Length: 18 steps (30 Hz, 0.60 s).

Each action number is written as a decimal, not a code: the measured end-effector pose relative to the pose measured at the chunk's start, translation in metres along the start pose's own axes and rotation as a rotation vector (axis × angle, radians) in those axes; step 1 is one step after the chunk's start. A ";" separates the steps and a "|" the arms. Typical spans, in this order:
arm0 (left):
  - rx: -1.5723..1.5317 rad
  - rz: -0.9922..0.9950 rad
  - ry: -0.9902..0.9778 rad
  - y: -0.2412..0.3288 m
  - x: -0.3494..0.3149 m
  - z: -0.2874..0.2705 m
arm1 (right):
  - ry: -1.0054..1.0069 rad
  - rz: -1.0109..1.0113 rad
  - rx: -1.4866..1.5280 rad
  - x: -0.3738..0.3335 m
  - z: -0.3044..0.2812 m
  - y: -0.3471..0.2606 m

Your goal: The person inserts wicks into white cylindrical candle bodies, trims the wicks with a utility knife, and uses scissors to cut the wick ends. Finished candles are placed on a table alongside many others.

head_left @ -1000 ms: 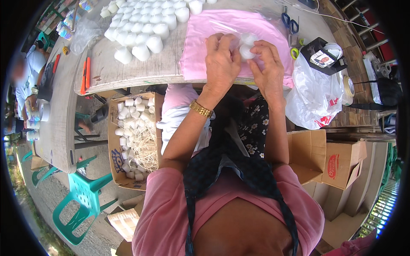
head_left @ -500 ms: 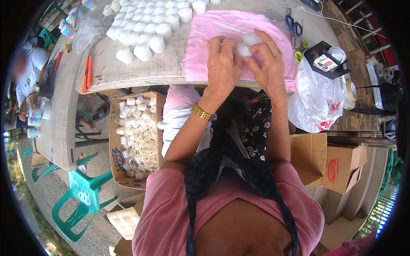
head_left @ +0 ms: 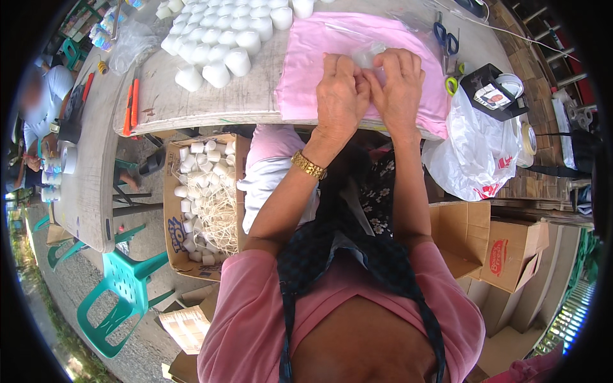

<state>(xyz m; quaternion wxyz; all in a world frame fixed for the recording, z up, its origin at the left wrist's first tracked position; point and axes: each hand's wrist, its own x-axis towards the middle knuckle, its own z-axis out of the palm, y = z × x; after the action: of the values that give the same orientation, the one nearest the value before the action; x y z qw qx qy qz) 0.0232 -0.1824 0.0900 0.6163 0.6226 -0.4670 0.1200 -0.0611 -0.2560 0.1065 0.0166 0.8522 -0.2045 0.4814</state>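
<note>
On a folded pink cloth (head_left: 303, 76) at the table's front edge, both my hands meet over a small bundle of white candles (head_left: 370, 53) covered in clear plastic film. My left hand (head_left: 343, 92) is closed, fingers curled, pinching the film at the bundle's near side. Thumb to thumb with it, my right hand (head_left: 398, 89) is closed on the film too, its fingers bent over the bundle's right side. My fingers hide most of the bundle. To the left, rows of white votive candles (head_left: 237, 62) stand on the table.
Orange-handled cutters (head_left: 131, 105) lie left; blue-handled scissors (head_left: 446, 39) and a black tape dispenser (head_left: 488, 92) sit right. A white plastic bag (head_left: 469, 153) hangs there. Below stand a carton of candles and wicks (head_left: 172, 210) and a green chair (head_left: 124, 281). A person (head_left: 48, 108) sits far left.
My hands have drawn together, thumbs now meeting in front of the bundle. The right fingers have curled down from a spread pose, covering more of the candles.
</note>
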 end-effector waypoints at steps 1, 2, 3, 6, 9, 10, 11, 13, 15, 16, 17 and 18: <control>-0.007 0.001 -0.007 0.000 0.000 0.000 | 0.006 -0.004 -0.042 0.001 0.003 0.001; -0.006 0.014 -0.011 0.000 0.000 0.001 | 0.010 -0.008 -0.086 0.001 0.005 0.001; -0.004 0.028 -0.016 -0.002 0.000 0.001 | 0.010 -0.014 -0.103 0.002 0.007 0.002; -0.007 0.020 -0.053 -0.001 0.000 -0.001 | -0.011 -0.022 -0.151 0.004 0.009 0.003; 0.043 0.012 -0.024 -0.006 0.001 -0.002 | -0.098 -0.010 -0.155 0.009 0.002 -0.006; 0.081 0.012 0.005 -0.008 0.002 -0.003 | -0.144 -0.009 -0.136 0.011 -0.009 -0.011; 0.102 0.029 -0.009 -0.009 0.003 -0.006 | -0.191 -0.013 -0.110 0.015 -0.019 -0.016; 0.138 0.050 -0.044 -0.004 0.001 -0.008 | -0.159 0.038 -0.092 0.028 -0.035 -0.023; 0.204 0.033 -0.055 -0.003 -0.001 -0.002 | -0.151 0.012 0.076 0.050 -0.033 -0.046; 0.231 0.027 -0.062 -0.005 -0.001 -0.001 | -0.194 0.034 0.233 0.060 -0.025 -0.063; 0.206 0.072 0.009 -0.008 -0.001 0.000 | -0.234 0.057 0.378 0.067 -0.017 -0.079; 0.173 0.122 0.071 -0.010 -0.002 0.003 | -0.382 0.099 0.514 0.074 -0.004 -0.090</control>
<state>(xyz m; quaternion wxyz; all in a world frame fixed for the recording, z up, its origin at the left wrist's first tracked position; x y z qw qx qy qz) 0.0281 -0.1863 0.0810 0.5681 0.6393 -0.4697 0.2190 0.0021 -0.1974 0.1844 -0.2613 0.8924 -0.1170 0.3488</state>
